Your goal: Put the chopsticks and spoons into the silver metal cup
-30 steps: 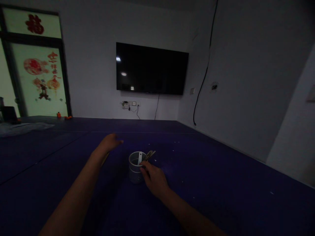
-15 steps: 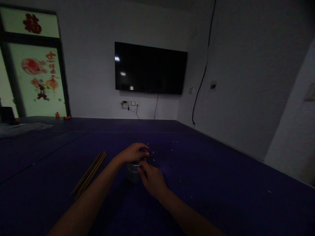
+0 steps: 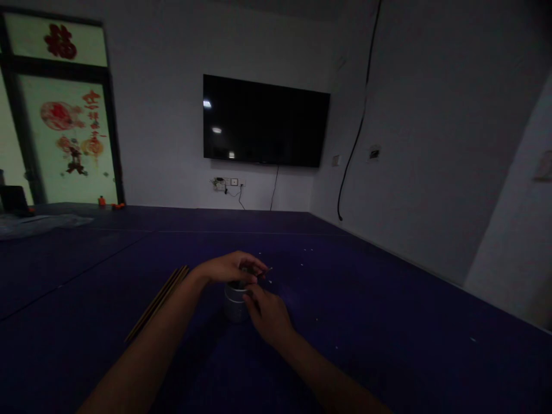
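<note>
A grey cylindrical can [image 3: 236, 305] with pale bands stands upright on the dark blue surface. My left hand [image 3: 230, 268] arches over its top, fingers curled and closed around a small thin piece [image 3: 266, 272], whose tip pokes out to the right. My right hand [image 3: 271, 315] is at the can's right side, thumb and fingers pinched together near the rim; what they hold is hidden. Dark contents show dimly at the can's mouth, mostly covered by my fingers. Left of the can lies a bundle of long thin wooden sticks [image 3: 157, 300], partly behind my left forearm.
Small white scraps [image 3: 302, 264] are scattered over the blue surface [image 3: 388, 356]. Clear plastic sheeting [image 3: 43, 224] and a black object [image 3: 14, 199] lie at far left, small orange items [image 3: 102, 200] near the door. A television [image 3: 265, 122] and a hanging cable [image 3: 356, 138] are on the walls.
My left hand's fingers have closed in and come down nearer the can and my right fingertips. The right hand has barely moved. The view has shifted slightly.
</note>
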Available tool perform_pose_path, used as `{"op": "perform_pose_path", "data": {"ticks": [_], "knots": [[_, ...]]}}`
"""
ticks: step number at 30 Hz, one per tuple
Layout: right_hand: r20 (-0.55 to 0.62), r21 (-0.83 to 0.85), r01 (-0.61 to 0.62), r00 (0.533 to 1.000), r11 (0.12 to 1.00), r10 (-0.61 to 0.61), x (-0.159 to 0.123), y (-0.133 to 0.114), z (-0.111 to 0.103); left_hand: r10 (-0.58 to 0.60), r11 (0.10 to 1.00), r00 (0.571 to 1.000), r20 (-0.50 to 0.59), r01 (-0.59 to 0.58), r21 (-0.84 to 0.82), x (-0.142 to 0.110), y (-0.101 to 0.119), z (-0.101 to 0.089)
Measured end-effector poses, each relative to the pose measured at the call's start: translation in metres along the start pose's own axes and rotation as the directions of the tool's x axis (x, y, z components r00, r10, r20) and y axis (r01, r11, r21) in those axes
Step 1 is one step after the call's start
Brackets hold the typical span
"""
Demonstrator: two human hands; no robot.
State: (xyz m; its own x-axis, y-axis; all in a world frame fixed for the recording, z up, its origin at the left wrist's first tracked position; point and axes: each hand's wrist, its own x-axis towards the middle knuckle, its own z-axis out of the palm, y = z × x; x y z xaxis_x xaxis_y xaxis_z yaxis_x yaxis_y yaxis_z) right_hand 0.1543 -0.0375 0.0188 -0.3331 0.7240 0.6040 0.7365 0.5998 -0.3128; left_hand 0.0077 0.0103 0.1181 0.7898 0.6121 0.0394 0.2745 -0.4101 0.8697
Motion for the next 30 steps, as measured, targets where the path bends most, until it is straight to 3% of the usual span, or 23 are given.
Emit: {"op": "perform_pose_path", "data": {"ticks": [4, 15, 23, 30], "knots": [[-0.009, -0.027, -0.009, 1.0, 1.0, 0.009, 0.0, 0.003, 0.004, 0.006, 0.999, 1.0, -0.023, -0.005, 0.036, -0.001, 0.003, 0.001], [-0.016, -0.068, -0.022, 1.0, 0.997, 0.021, 0.0, 0.002, 0.004, 0.055, 0.931, 0.986, -0.159, 0.007, 0.364, 0.007, 0.007, 0.012], [-0.016, -0.011, 0.021, 1.0, 1.0, -0.021, 0.001, 0.002, 0.001, 0.048, 0.797, 0.976, -0.214, 0.091, 0.597, 0.006, 0.015, 0.017], [-0.002, -0.011, 0.004, 1.0, 1.0, -0.004, 0.002, 0.003, 0.002, 0.012, 0.701, 0.968, -0.25, 0.17, 0.692, 0.006, 0.016, 0.015]]}}
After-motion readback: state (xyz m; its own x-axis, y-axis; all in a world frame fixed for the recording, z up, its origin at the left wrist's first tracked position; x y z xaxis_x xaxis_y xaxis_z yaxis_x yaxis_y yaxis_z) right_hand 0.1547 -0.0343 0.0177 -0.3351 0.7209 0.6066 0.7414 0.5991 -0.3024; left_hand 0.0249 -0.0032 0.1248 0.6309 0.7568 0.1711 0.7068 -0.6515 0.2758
